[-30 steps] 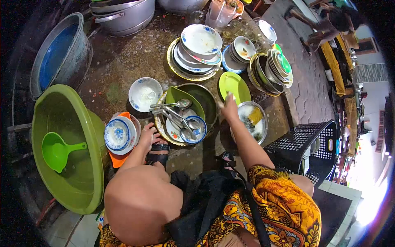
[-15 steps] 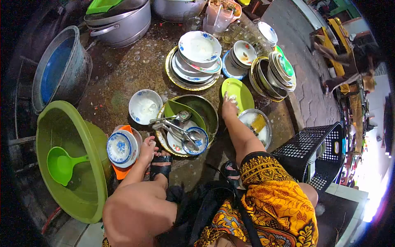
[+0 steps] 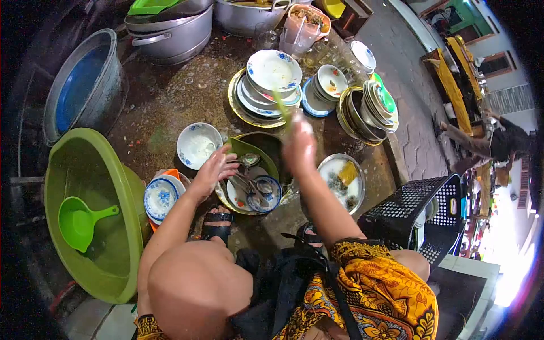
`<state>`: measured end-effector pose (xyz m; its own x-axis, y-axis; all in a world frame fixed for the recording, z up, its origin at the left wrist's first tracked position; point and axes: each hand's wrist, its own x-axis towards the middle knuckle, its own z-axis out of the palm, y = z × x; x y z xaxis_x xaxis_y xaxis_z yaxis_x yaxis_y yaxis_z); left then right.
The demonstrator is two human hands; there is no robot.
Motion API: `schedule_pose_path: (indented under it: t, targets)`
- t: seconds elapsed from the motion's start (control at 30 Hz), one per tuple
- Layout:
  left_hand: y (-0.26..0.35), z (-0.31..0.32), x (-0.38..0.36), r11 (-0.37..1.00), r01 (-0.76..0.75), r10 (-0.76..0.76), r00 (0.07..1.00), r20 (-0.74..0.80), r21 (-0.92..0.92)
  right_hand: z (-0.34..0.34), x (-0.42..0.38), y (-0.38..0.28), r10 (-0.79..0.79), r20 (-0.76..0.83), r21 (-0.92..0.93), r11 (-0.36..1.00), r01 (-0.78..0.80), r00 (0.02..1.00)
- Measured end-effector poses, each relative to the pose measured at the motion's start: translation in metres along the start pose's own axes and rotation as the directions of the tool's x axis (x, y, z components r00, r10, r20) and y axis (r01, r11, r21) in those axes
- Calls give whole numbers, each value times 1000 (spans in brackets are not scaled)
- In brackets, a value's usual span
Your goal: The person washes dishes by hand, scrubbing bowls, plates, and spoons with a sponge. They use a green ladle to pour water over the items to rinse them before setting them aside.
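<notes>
- A large green basin stood at the left, with a bright green dipper lying inside it; a metal tub, blue within, stood behind.
- Just beside the basin, a small blue-patterned bowl sat on top of other dishware, with something orange partly visible beneath.
- The left hand was open, fingers spread, over the near edge of the dishes; whether it touched them could not be told.
- A white bowl lay just beyond that hand.
- Spoons, a curved green dish and a blue-rimmed dish were grouped by a dark pan.
- Farther back rose a stack of plates, a white flowered one on top.
- The right hand, blurred, gripped a green plate raised nearly edge-on in front of that stack.
- To its right, a metal bowl held white suds and a yellow sponge.
- A black perforated basket with dishware inside stood right of the metal bowl.
- Another person was at the far right, well apart from the dishes.
</notes>
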<state>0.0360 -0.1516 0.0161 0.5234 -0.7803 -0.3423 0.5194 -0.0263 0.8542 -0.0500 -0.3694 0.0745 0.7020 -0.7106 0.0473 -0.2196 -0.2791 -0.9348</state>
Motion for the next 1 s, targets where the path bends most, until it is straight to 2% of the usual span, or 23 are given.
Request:
schedule_pose_path:
  t: [0.03,0.07,0.1,0.13,0.17,0.2,0.3,0.37,0.4,0.43,0.47,0.5,0.53,0.6,0.63,0.67,0.73,0.77,0.8,0.83,0.93,0.97,1.0]
  targets:
    - [8,7,-1,993,-22,27,999,42,-112,17,-15,11,19,130,-287,958,19,991]
    - [18,16,-4,974,-40,59,995,81,-224,34,-28,1,-534,231,-530,632,566,813]
    - [43,31,-20,987,-13,18,999,35,-161,51,-45,-9,-405,383,-562,611,558,830]
    - [1,11,0,943,-39,21,998,-58,-331,70,-59,-5,-423,435,-509,612,605,795]
    - [14,17,-10,934,-54,-1,988,-156,-352,80,-70,-8,-420,542,-477,560,677,728]
    - [29,26,-21,925,-70,-29,967,-253,-373,90,-79,-12,-367,585,-456,588,668,723]
    - [19,4,-27,940,-166,30,910,-414,-297,102,-94,-19,-351,684,-280,683,675,639]
    - [3,-17,-26,956,-220,66,804,-591,-192,104,-90,-23,-362,774,-119,723,680,520]
    - [5,-21,-30,959,-203,53,817,-574,-200,110,-81,-6,-274,840,-227,607,762,469]
    - [0,-26,-27,946,-265,116,815,-568,-187,118,-64,13,-530,759,-123,456,882,379]
    - [-7,-30,-23,930,-324,178,812,-555,-175,111,-50,-14,-315,865,-239,424,873,390]
    - [11,-18,-35,961,-271,210,831,-515,-45,113,-32,-20,6,891,-412,430,803,454]
    - [8,-16,-34,961,-271,207,830,-518,-50,117,-24,-20,-325,704,-479,439,760,631]
    - [-1,-15,-30,976,-217,200,858,-473,18,139,-12,-8,-310,497,-578,578,576,810]
    - [-3,-16,-26,976,-215,209,852,-481,44,148,-24,-24,-496,361,-502,611,613,790]
    - [-3,-19,-25,976,-216,208,849,-486,40,152,-30,-40,90,658,-629,612,480,748]
    - [9,-21,-31,994,-39,-32,797,-603,-105,166,-63,-12,-175,722,-454,611,649,669]
    - [14,-21,-35,954,-159,-24,804,-594,-254,161,-77,-11,-158,735,-401,683,611,659]
    - [1,-33,-31,953,-220,36,764,-644,-209,155,-90,-11,-140,748,-347,750,563,648]
    - [-7,-42,-32,952,-245,74,766,-639,-183,148,-100,-4,-481,652,-239,603,761,586]
    - [-14,-48,-36,945,-290,141,780,-610,-152,120,-95,12,-530,669,-162,580,798,521]
    - [-12,-46,-39,937,-318,179,792,-583,-145,116,-84,29,-480,647,-167,670,724,593]
    - [-10,-41,-40,939,-311,170,794,-583,-150,117,-74,31,-366,561,-336,718,609,742]
